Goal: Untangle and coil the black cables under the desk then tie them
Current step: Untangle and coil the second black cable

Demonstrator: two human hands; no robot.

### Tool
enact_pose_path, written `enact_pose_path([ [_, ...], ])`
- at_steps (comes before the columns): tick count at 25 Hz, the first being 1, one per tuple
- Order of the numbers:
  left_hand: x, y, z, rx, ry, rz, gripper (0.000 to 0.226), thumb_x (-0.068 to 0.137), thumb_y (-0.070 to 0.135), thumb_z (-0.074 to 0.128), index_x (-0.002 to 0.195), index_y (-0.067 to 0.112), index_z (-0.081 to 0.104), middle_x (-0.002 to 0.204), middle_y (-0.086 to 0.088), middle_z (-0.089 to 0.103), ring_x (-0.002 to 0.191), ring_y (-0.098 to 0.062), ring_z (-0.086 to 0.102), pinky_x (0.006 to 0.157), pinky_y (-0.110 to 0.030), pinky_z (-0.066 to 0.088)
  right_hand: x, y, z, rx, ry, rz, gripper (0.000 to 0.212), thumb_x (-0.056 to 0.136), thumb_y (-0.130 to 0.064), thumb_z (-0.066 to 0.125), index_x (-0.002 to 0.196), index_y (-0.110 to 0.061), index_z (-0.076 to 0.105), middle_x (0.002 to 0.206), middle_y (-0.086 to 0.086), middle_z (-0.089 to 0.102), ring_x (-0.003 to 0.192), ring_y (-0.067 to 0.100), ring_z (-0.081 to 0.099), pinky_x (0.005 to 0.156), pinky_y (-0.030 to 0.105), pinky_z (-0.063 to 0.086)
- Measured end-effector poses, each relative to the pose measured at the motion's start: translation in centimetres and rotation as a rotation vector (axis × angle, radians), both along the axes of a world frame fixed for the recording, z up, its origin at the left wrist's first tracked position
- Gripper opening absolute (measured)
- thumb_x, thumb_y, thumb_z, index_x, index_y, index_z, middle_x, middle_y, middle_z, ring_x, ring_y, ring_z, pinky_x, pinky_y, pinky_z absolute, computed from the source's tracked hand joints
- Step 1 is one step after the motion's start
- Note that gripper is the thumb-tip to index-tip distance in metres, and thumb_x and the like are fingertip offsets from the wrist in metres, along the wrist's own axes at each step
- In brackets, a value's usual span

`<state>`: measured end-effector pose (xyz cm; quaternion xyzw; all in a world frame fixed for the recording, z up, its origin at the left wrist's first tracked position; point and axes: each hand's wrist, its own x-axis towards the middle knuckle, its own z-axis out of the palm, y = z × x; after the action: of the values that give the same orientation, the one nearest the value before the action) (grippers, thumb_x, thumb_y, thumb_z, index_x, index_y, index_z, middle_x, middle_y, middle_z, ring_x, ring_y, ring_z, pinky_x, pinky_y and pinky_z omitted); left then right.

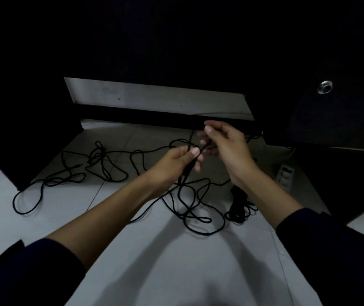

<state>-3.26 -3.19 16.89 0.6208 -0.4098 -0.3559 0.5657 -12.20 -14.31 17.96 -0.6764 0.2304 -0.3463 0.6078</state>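
A black cable [110, 164] is seen sprawled in loose loops across the pale tiled floor [176, 272], running from the left side, where 1 loop lies near a dark box [22, 155], to the middle, where several loops are heaped just in front of the person. Part of this cable is raised off the floor and held between both hands. The left hand [174, 161] is curled round 2 strands of the cable, with the thumb pressed on top; the strands hang down from it to the heap below. The right hand [225, 146] is held just beside the left, slightly higher, and a strand is pinched between its thumb and fingertips. Both forearms are bare, with dark sleeves [331, 250] pushed up towards the elbows.

A second, smaller bundle of black cable [239, 206] is seen lying on the floor below the right wrist, already gathered into a compact coil; whether it is tied cannot be told. A white power strip [285, 176] lies on the floor towards the right, next to a dark cabinet bearing a round metal lock [325, 87]. At the far edge of the floor a pale metal panel [154, 98] is set above a dark rail.
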Motion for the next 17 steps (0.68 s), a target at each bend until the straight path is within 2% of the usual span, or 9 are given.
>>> enact_pose_path([
  [2, -0.1, -0.2, 0.4, -0.062, 0.144, 0.058, 0.027, 0.104, 0.019, 0.034, 0.088, 0.008, 0.053, 0.071, -0.004, 0.055, 0.064, -0.01, 0.053, 0.062, -0.017, 0.044, -0.2, 1.6, -1.4, 0.085, 0.109, 0.13, 0.032, 0.097, -0.048, 0.046, 0.109, -0.021, 0.06, 0.08, -0.007, 0.065, 0.069, 0.006, 0.064, 0.071, 0.029, 0.055],
  [4, -0.2, -0.2, 0.6, -0.089, 0.252, 0.107, 0.025, 0.104, 0.02, 0.034, 0.092, 0.007, 0.051, 0.074, -0.005, 0.055, 0.062, -0.01, 0.055, 0.059, -0.02, 0.047, -0.8, 3.0, -2.9, 0.202, 0.214, 0.337, 0.053, 0.089, -0.067, 0.036, 0.123, -0.031, 0.055, 0.074, -0.013, 0.066, 0.069, 0.007, 0.066, 0.07, 0.026, 0.053],
  [6, -0.3, -0.1, 0.6, -0.089, 0.345, 0.153, 0.024, 0.104, 0.021, 0.034, 0.088, 0.011, 0.048, 0.071, -0.003, 0.051, 0.054, -0.009, 0.051, 0.053, -0.022, 0.046, -1.5, 3.7, -3.9, 0.229, 0.273, 0.491, 0.049, 0.084, -0.077, 0.032, 0.122, -0.052, 0.049, 0.082, -0.002, 0.074, 0.079, 0.014, 0.072, 0.075, 0.025, 0.053],
  [7, -0.2, -0.1, 0.5, -0.09, 0.367, 0.17, 0.024, 0.105, 0.022, 0.033, 0.088, 0.012, 0.047, 0.07, -0.002, 0.049, 0.05, -0.008, 0.047, 0.048, -0.02, 0.043, -1.8, 3.7, -4.1, 0.201, 0.303, 0.534, 0.043, 0.083, -0.078, 0.033, 0.118, -0.057, 0.048, 0.085, 0.004, 0.075, 0.082, 0.016, 0.072, 0.078, 0.028, 0.053],
  [8, 0.0, -0.1, 0.4, -0.092, 0.378, 0.184, 0.023, 0.105, 0.022, 0.033, 0.089, 0.012, 0.046, 0.07, -0.002, 0.047, 0.046, -0.007, 0.042, 0.042, -0.018, 0.038, -2.1, 3.6, -4.2, 0.164, 0.325, 0.552, 0.04, 0.084, -0.076, 0.038, 0.114, -0.054, 0.051, 0.083, 0.006, 0.074, 0.078, 0.016, 0.07, 0.076, 0.03, 0.052],
  [10, 0.6, 0.0, 0.3, -0.096, 0.384, 0.207, 0.024, 0.105, 0.022, 0.032, 0.088, 0.012, 0.045, 0.07, -0.002, 0.044, 0.04, -0.005, 0.032, 0.036, -0.015, 0.026, -2.7, 3.1, -4.7, 0.037, 0.38, 0.55, 0.036, 0.084, -0.064, 0.054, 0.099, -0.033, 0.065, 0.071, -0.002, 0.067, 0.066, 0.012, 0.062, 0.066, 0.03, 0.048],
  [12, 1.4, 0.2, 0.3, -0.06, 0.315, 0.211, 0.025, 0.105, 0.023, 0.031, 0.088, 0.012, 0.046, 0.07, -0.001, 0.044, 0.036, -0.002, 0.028, 0.034, -0.014, 0.023, -3.4, 2.3, -4.8, -0.137, 0.468, 0.535, 0.025, 0.088, -0.043, 0.063, 0.087, -0.018, 0.067, 0.065, -0.01, 0.06, 0.061, 0.004, 0.054, 0.061, 0.023, 0.045],
  [15, 2.2, 0.7, 0.1, 0.036, 0.163, 0.168, 0.026, 0.105, 0.028, 0.032, 0.092, 0.011, 0.047, 0.07, 0.0, 0.049, 0.035, -0.002, 0.028, 0.035, -0.015, 0.024, -4.5, 0.3, -4.0, -0.592, 0.647, 0.48, 0.012, 0.092, -0.032, 0.062, 0.091, -0.022, 0.067, 0.079, -0.011, 0.06, 0.067, -0.003, 0.052, 0.063, 0.01, 0.038],
  [17, 2.2, 1.0, -0.2, 0.088, 0.098, 0.125, 0.027, 0.104, 0.032, 0.034, 0.094, 0.01, 0.044, 0.072, -0.001, 0.052, 0.037, -0.002, 0.028, 0.037, -0.015, 0.025, -4.6, -0.7, -2.7, -0.875, 0.664, 0.447, 0.011, 0.093, -0.028, 0.061, 0.097, -0.02, 0.068, 0.087, -0.009, 0.057, 0.075, -0.002, 0.052, 0.065, 0.01, 0.035],
])
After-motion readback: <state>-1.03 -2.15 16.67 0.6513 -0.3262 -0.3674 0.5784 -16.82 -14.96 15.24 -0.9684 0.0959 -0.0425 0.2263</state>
